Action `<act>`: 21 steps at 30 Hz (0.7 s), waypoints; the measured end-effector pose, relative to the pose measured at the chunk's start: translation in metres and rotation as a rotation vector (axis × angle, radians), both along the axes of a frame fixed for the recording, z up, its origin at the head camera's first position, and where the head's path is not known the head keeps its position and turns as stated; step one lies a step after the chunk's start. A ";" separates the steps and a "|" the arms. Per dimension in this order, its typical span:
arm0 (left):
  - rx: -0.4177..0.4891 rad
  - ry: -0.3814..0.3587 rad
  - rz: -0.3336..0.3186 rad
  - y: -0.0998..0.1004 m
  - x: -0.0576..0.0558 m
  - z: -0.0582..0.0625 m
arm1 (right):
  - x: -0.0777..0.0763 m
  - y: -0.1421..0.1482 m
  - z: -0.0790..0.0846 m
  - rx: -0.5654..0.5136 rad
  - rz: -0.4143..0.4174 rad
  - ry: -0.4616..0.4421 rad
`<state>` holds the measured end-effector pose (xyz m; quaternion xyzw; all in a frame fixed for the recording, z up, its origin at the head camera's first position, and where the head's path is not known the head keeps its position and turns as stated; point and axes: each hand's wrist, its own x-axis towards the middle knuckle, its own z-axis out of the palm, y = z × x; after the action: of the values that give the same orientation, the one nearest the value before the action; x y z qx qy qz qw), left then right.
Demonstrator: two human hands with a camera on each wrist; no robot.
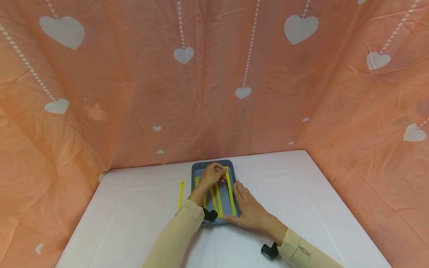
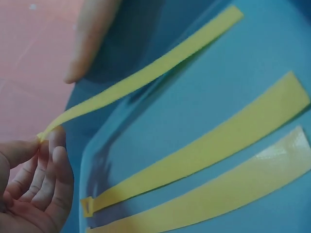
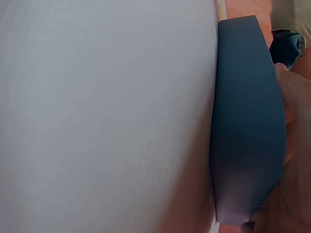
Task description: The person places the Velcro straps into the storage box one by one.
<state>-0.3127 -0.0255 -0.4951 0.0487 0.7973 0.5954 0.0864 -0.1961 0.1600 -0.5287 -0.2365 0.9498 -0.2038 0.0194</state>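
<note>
My left hand [image 1: 211, 175] is over the far part of a grey-blue tray [image 1: 228, 163], pinching the slotted end of a yellow strap, which looks like a cable tie [image 1: 230, 193]. In the left wrist view, that strap [image 2: 146, 80] slants from my thumb and fingers across the tray. Several similar yellow straps [image 1: 218, 201] lie side by side in the tray, partly behind my left wrist. My right hand [image 1: 249, 212] rests along the tray's right side with straight fingers, its thumb at the near corner. The tray's outer wall [image 3: 248, 111] fills the right of the right wrist view.
One more yellow strap [image 1: 181, 193] lies on the white tabletop [image 1: 144, 208], left of the tray. Pink sheeting [image 1: 207, 119] with pale hearts encloses the table's back and sides. A dark wrist camera [image 1: 269, 251] sits under the right forearm.
</note>
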 end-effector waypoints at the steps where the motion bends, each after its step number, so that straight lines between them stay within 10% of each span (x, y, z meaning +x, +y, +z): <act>1: -0.008 0.002 -0.003 0.001 0.000 -0.001 | 0.000 0.000 0.000 0.002 0.001 0.000; 21: -0.171 0.039 -0.005 0.012 -0.013 -0.014 | 0.000 0.001 -0.001 -0.011 -0.002 0.003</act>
<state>-0.3254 -0.0139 -0.5088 0.0547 0.8465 0.5240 0.0762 -0.1965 0.1608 -0.5297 -0.2361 0.9489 -0.2086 0.0167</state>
